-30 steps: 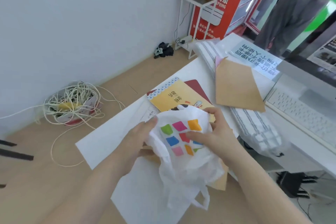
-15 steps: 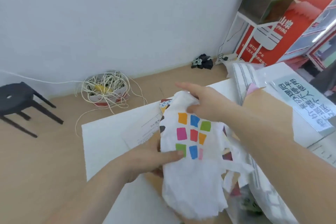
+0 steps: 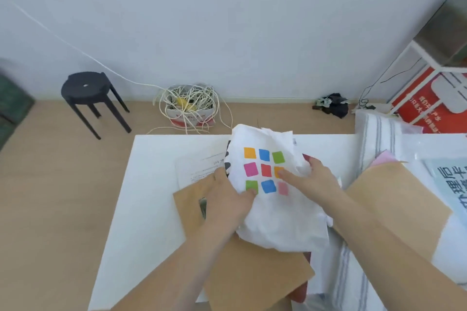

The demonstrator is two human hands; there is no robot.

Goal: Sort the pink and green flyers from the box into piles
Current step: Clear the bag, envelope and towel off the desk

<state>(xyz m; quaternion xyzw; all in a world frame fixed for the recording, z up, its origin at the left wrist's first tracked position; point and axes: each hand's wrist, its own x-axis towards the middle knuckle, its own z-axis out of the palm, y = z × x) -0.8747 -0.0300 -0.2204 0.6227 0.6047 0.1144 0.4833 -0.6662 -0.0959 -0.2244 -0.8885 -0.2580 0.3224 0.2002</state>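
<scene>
Head camera, looking down at a white table (image 3: 151,184): both hands close on a crumpled white bag (image 3: 278,222) printed with coloured squares, held over a brown envelope (image 3: 252,275). The left hand (image 3: 227,202) grips the bag's left edge, thumb on top beside a green square and the other fingers hidden under the plastic. The right hand (image 3: 313,184) bunches the bag's right side, with one finger laid straight across the print. No green flyer shows, and no box of flyers can be made out. The one likely flyer in sight is a pink sheet (image 3: 384,159), whose corner pokes out from behind a second brown envelope (image 3: 404,189) lying to the right of the bag, against striped packaging (image 3: 374,139). That corner lies to the right of and beyond the right hand, and well apart from the left, so the right hand looks the nearer for any reach toward it. Most of the sheet is covered, so which way its long side runs cannot be told. Nor can it be told whether the bag holds any flyers. Sorting appears not yet begun, and the bag probably has to be opened or put aside before either hand is free.
</scene>
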